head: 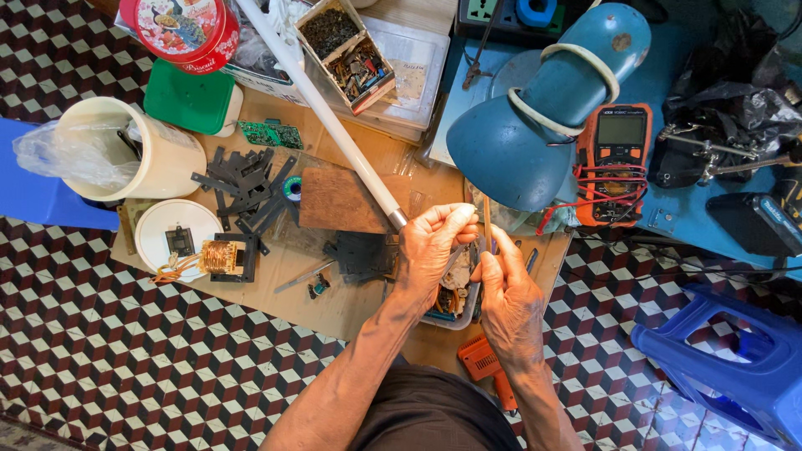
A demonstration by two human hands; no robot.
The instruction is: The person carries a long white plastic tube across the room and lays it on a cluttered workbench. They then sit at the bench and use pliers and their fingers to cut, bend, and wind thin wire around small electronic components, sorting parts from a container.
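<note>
Pinching a thin rod [487,219] upright, the right hand [507,288] steadies it while left hand [430,242] fingers grip it at nine o'clock, under the blue lamp [535,117].

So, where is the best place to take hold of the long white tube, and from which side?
Probably at the bare middle of the white tube, coming from above. It lies slanted over the cardboard, and its lower capped end sits close to the left hand, so the middle is freer.
</note>
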